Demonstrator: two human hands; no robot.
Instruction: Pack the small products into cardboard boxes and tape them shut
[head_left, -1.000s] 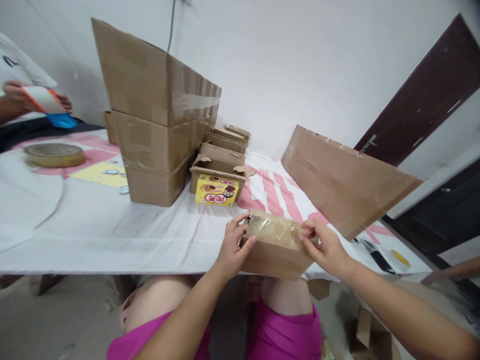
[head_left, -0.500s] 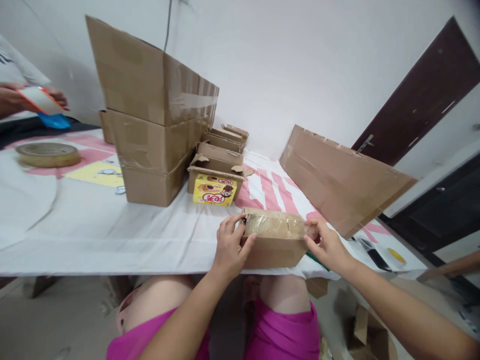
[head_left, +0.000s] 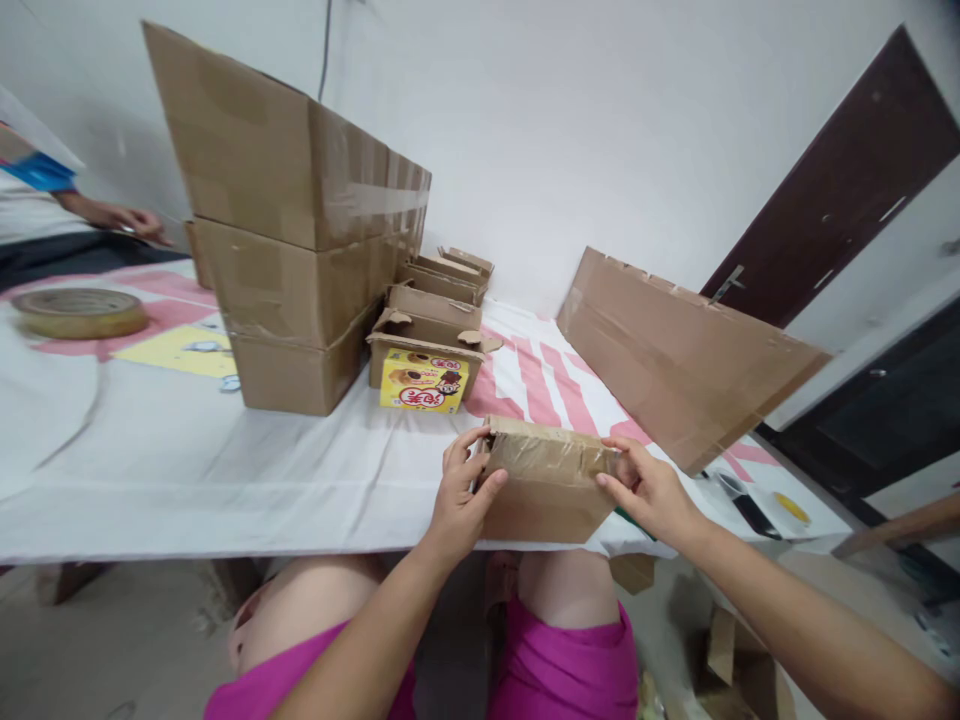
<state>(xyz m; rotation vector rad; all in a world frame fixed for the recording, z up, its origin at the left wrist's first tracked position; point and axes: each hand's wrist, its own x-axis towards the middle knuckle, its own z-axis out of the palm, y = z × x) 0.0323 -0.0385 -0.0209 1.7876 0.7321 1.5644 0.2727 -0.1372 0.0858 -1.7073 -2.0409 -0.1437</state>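
Note:
A small brown cardboard box [head_left: 547, 508] stands at the table's front edge, with shiny clear tape across its top. My left hand [head_left: 461, 495] grips the box's left end, thumb on the near side and fingers at the upper corner. At the right end, my right hand [head_left: 651, 488] holds the upper corner between thumb and fingers. A green thing, mostly hidden, lies beneath my right hand. Just beyond the box stands an open cardboard box [head_left: 431, 330] with a yellow printed label [head_left: 424, 382] on its front.
Stacked cardboard boxes [head_left: 259, 285] rise at the left. A large cardboard sheet [head_left: 682, 355] leans at the right. A tape roll [head_left: 79, 312] lies far left, near another person's hand [head_left: 124, 218]. A black-handled tool [head_left: 752, 512] and a yellow ring [head_left: 791, 507] lie at the right.
My right fingers have moved left onto the box's upper right corner, where the tape end now lies flatter. The other person's hand has lowered, and the tape roll it held is out of clear sight.

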